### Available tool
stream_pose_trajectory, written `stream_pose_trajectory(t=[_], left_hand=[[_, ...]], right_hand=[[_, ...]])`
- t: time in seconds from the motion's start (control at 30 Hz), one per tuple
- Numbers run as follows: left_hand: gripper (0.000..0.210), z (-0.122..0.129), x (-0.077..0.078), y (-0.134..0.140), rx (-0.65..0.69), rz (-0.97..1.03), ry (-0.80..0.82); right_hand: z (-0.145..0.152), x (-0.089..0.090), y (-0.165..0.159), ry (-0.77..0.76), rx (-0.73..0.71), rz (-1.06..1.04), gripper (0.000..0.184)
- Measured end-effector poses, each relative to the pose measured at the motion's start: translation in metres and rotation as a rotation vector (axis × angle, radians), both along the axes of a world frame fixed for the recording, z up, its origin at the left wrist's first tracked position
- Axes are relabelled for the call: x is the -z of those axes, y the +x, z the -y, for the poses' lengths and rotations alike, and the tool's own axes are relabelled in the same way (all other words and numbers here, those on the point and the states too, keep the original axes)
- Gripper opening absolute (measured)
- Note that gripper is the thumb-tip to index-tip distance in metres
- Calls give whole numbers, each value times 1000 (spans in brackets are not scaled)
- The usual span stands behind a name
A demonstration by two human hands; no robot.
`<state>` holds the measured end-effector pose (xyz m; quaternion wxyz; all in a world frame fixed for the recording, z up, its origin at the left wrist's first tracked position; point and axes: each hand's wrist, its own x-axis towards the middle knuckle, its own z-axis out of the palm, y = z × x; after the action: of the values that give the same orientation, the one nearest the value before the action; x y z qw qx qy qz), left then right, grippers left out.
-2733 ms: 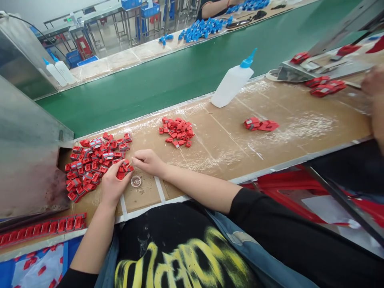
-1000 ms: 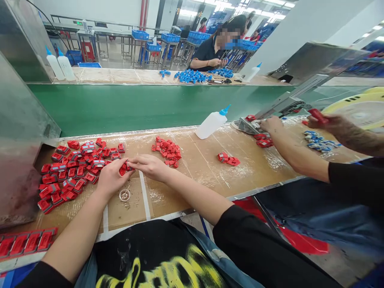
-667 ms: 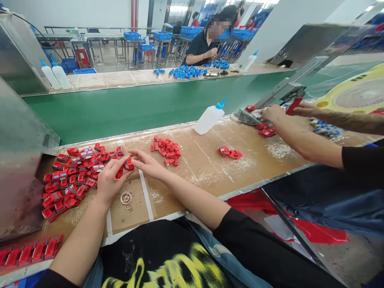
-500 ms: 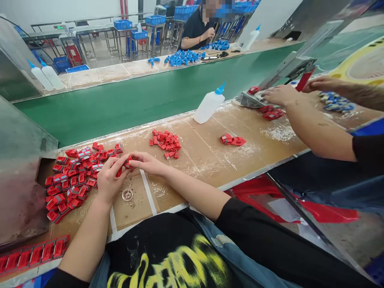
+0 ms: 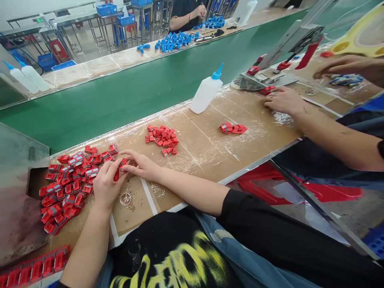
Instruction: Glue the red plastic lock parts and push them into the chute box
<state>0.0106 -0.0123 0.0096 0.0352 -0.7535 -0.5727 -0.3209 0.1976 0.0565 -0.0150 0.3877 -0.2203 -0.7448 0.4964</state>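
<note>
My left hand [image 5: 105, 184] is closed around a small red plastic part [image 5: 123, 163] at the near edge of the red pile. From the other side, the fingers of my right hand [image 5: 142, 166] pinch the same part. My fingers hide much of it. To the left lies a pile of red parts with grey trim [image 5: 72, 180], a few with pale tops. A smaller heap of plain red pieces [image 5: 163, 137] sits beyond my right hand. Below my hands, a small clear round dish [image 5: 125, 198] rests on the brown board.
A white bottle with a blue nozzle [image 5: 207, 90] stands by the green belt [image 5: 120, 100]. Two red pieces [image 5: 232, 128] lie mid-table. At right, a co-worker's hand [image 5: 285, 100] is near a metal clamp press [image 5: 267, 78]. A red tray row [image 5: 36, 268] is lower left.
The view has shifted slightly. My hands still hold the red part, with the right fingers a little more spread. The co-worker's hands have moved off the press and its red handle.
</note>
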Motion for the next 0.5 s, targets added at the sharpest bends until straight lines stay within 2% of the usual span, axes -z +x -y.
stream_pose_trajectory(t=[0.1, 0.17, 0.23, 0.3, 0.5], left_hand=[[40, 0, 0, 1, -38, 0, -9], [38, 0, -1, 1, -58, 3, -3], [37, 0, -1, 1, -60, -6, -7], [37, 0, -1, 0, -51, -31, -18], [38, 1, -4, -2, -71, -65, -59]], right_hand=[[-1, -4, 2, 333, 206, 61, 35], [-4, -5, 4, 540, 222, 95, 25], [-8, -6, 6, 684, 167, 123, 22], [-11, -6, 7, 772, 140, 131, 24], [-17, -1, 8, 921, 239, 222, 28]])
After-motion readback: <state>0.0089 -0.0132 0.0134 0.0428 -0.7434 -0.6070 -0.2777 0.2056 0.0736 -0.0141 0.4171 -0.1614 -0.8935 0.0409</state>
